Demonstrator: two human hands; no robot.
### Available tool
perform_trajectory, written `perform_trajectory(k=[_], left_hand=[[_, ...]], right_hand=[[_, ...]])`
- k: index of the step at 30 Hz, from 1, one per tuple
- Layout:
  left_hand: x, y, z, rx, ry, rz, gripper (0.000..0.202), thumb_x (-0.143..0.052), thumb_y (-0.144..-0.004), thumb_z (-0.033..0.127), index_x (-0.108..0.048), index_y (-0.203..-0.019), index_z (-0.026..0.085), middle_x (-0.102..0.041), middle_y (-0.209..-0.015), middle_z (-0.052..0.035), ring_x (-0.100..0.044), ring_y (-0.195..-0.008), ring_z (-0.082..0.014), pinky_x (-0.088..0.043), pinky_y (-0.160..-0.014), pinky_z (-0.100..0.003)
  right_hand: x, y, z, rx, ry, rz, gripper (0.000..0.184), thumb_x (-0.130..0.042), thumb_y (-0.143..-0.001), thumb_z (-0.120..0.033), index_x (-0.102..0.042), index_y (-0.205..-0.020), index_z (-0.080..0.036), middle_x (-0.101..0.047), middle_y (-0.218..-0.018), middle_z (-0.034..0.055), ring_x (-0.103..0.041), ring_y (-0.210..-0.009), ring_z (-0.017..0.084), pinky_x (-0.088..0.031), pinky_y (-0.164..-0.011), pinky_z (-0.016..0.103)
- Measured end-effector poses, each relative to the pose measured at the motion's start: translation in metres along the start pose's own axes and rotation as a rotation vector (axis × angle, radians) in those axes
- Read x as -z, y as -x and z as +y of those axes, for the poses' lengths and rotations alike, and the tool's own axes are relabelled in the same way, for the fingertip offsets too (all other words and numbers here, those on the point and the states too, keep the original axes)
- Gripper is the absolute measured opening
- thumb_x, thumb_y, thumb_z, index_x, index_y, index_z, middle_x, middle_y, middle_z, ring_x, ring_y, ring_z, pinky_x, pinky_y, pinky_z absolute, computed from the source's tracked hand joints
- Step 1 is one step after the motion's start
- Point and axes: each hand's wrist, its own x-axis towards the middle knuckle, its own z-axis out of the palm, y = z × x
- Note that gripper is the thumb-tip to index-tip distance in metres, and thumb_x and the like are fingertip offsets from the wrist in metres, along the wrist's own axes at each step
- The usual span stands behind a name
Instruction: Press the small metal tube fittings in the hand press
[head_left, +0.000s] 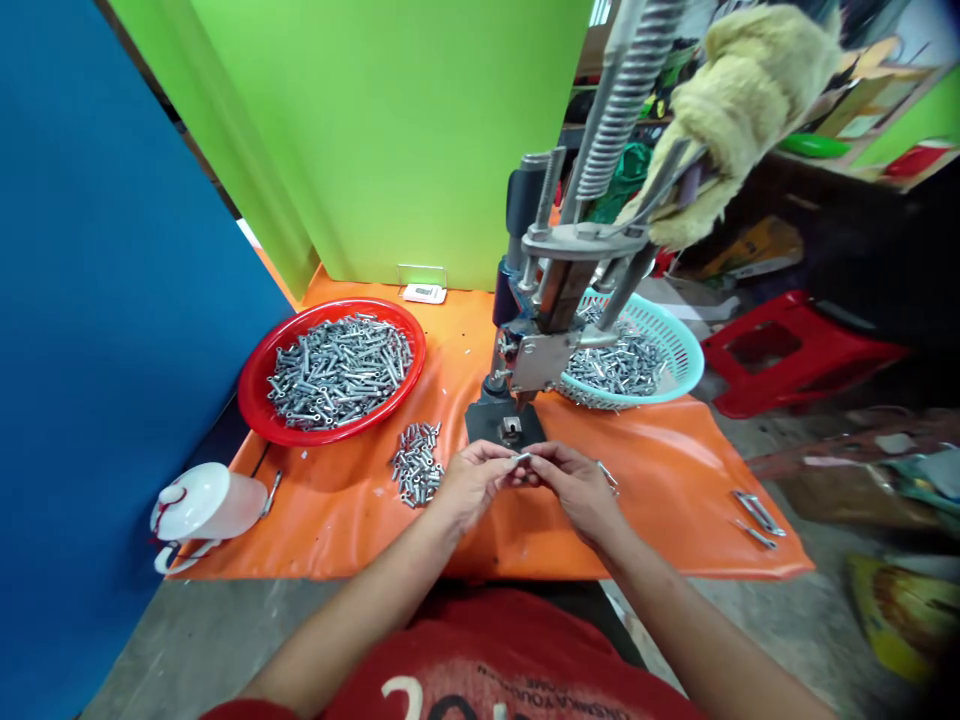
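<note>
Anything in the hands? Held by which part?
Small metal piece, pinched by the left hand and right hand; which part they grip is too small to tell.

Both forearms bare, reaching forward and converging from lower corners. Left forearm (367, 610) slants up and rightward; right forearm (690, 610) slants up and leftward. Left hand (477, 480) and right hand (576, 485) close together in front of torso, backs of hands partly visible. Thumbs and fingers of both hands drawn into pinch grips, tips pointing toward each other. Fingers curled; lower ones partly hidden. Elbows outside view.
</note>
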Motion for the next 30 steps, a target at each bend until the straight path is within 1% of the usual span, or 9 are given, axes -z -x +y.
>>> perform_trajectory(k=[5,7,12,15,18,22,25,28,30], left_hand=[[0.002,-0.010,-0.006,-0.036,-0.099,0.024,0.023,-0.076,-0.063,0.023,-0.060,-0.076,0.012,-0.067,-0.070,-0.0031,-0.063,-0.064,-0.0114,-0.051,-0.068,-0.027],[0.005,-0.016,-0.007,-0.131,-0.300,0.071,0.021,-0.071,-0.067,0.023,-0.061,-0.082,0.013,-0.065,-0.074,-0.0027,-0.062,-0.068,-0.0118,-0.050,-0.070,-0.028],[0.016,-0.030,0.000,-0.523,-1.001,0.167,0.029,-0.063,-0.072,0.018,-0.059,-0.101,0.017,-0.060,-0.098,-0.0060,-0.058,-0.090,-0.0171,-0.049,-0.080,-0.032],[0.019,-0.036,0.006,-0.617,-1.277,0.109,0.041,-0.063,-0.071,0.015,-0.055,-0.112,0.019,-0.057,-0.108,-0.0074,-0.054,-0.103,-0.0209,-0.045,-0.091,-0.038],[0.019,-0.044,0.008,-0.631,-1.407,0.056,0.042,-0.063,-0.073,0.017,-0.054,-0.113,0.019,-0.058,-0.110,-0.0083,-0.052,-0.107,-0.0222,-0.043,-0.094,-0.039],[0.018,-0.052,0.007,-0.626,-1.453,0.046,0.025,-0.059,-0.077,0.017,-0.058,-0.102,0.019,-0.061,-0.100,-0.0060,-0.054,-0.099,-0.0206,-0.045,-0.089,-0.037],[0.017,-0.054,0.006,-0.646,-1.476,0.042,0.020,-0.057,-0.079,0.017,-0.059,-0.098,0.019,-0.062,-0.095,-0.0050,-0.055,-0.095,-0.0200,-0.046,-0.085,-0.035],[0.018,-0.052,0.005,-0.728,-1.512,0.035,0.022,-0.054,-0.081,0.017,-0.058,-0.103,0.018,-0.061,-0.101,-0.0067,-0.054,-0.099,-0.0201,-0.045,-0.087,-0.035],[0.019,-0.050,0.004,-0.819,-1.576,0.034,0.025,-0.051,-0.083,0.016,-0.059,-0.106,0.020,-0.060,-0.107,-0.0081,-0.053,-0.102,-0.0204,-0.044,-0.087,-0.035]], right_hand=[[0.011,-0.013,0.000,0.095,0.137,-0.072,0.034,-0.066,-0.074,-0.045,-0.062,-0.092,-0.016,-0.067,-0.080,0.0047,-0.064,-0.073,0.015,-0.053,-0.070,0.029],[0.015,-0.022,0.004,0.222,0.339,-0.011,0.029,-0.062,-0.079,-0.044,-0.063,-0.089,-0.017,-0.066,-0.081,0.0048,-0.063,-0.075,0.016,-0.051,-0.071,0.029],[0.019,-0.040,0.010,0.506,0.880,0.048,0.024,-0.049,-0.089,-0.036,-0.063,-0.098,-0.020,-0.064,-0.096,0.0062,-0.061,-0.089,0.016,-0.048,-0.079,0.028],[0.017,-0.043,0.007,0.570,1.067,0.063,0.025,-0.044,-0.092,-0.034,-0.063,-0.100,-0.019,-0.063,-0.095,0.0073,-0.061,-0.088,0.016,-0.047,-0.079,0.026],[0.014,-0.045,0.004,0.625,1.178,0.062,0.027,-0.040,-0.093,-0.033,-0.063,-0.100,-0.019,-0.063,-0.094,0.0081,-0.060,-0.087,0.016,-0.045,-0.079,0.026],[0.010,-0.050,0.003,0.638,1.220,0.066,0.028,-0.039,-0.094,-0.032,-0.064,-0.099,-0.020,-0.064,-0.091,0.0076,-0.060,-0.082,0.016,-0.044,-0.074,0.026],[0.012,-0.055,0.007,0.593,1.080,0.083,0.023,-0.045,-0.091,-0.034,-0.064,-0.099,-0.022,-0.065,-0.091,0.0060,-0.061,-0.081,0.016,-0.046,-0.073,0.026],[0.026,-0.057,0.011,0.537,0.902,0.115,0.026,-0.050,-0.087,-0.039,-0.061,-0.105,-0.024,-0.066,-0.094,0.0045,-0.061,-0.080,0.016,-0.048,-0.072,0.027],[0.042,-0.055,0.013,0.470,0.802,0.165,0.032,-0.049,-0.086,-0.044,-0.060,-0.106,-0.021,-0.066,-0.087,0.0043,-0.060,-0.073,0.015,-0.048,-0.066,0.026]])
